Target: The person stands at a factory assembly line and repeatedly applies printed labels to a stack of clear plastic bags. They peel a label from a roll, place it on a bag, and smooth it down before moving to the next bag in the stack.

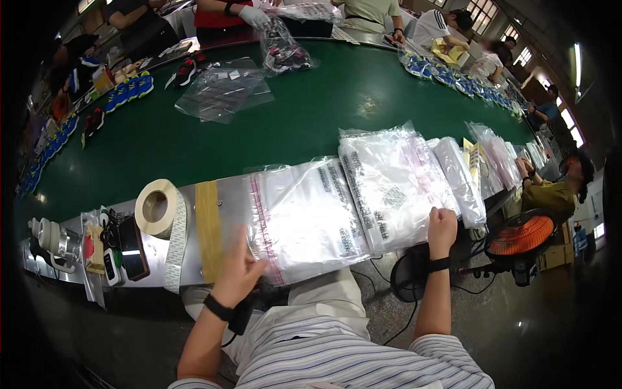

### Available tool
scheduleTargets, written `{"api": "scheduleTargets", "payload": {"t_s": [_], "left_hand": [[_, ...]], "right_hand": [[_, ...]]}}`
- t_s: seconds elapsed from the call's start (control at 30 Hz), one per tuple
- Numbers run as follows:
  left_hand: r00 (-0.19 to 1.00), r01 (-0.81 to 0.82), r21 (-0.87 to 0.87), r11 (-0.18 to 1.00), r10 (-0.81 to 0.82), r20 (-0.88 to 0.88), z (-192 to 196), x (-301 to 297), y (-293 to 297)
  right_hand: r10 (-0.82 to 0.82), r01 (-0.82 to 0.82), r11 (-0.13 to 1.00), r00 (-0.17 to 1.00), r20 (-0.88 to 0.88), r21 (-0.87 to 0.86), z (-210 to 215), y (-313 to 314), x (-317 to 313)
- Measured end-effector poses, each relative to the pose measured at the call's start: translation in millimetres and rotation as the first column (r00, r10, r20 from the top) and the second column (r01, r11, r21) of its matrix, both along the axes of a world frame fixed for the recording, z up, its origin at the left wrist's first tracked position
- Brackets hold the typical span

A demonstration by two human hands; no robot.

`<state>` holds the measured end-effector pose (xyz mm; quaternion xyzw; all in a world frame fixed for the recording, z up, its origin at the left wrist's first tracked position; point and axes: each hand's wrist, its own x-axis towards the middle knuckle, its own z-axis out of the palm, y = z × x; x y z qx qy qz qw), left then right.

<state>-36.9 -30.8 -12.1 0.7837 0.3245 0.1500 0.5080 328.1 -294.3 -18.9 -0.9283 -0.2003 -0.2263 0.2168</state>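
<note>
A long green conveyor belt (194, 139) runs past a metal tabletop (227, 194) edge stacked with clear plastic bags. The left hand (241, 269), fingers loosely spread, rests at the six o'clock edge of one bag stack (304, 217). The right hand (442, 227), curled shut, pinches the neighbouring stack (395, 185) at its four o'clock corner. A tape roll (157, 206) sits at nine o'clock.

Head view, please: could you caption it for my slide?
Both hands, left and right, at stacks of clear plastic bags beside a green conveyor belt.
</note>
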Motion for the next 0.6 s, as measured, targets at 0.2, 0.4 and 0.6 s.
{"api": "scheduleTargets", "payload": {"t_s": [0.2, 0.4, 0.6], "left_hand": [[0.87, -0.482, 0.041, 0.875, 0.473, 0.136, -23, -112, -5], [0.229, -0.917, -0.319, 0.239, 0.971, 0.069, -93, -191, 25], [0.752, -0.635, -0.159, 0.756, 0.652, 0.097, -148, -217, 64]], "right_hand": [[0.038, -0.028, 0.999, 0.946, 0.323, -0.036, 15, -1, -33], [0.778, -0.781, 0.619, 0.624, -0.077, -0.083, -7, 112, -121], [0.917, -0.965, 0.18, 0.094, -0.389, 0.192, -13, 207, -190]]}}
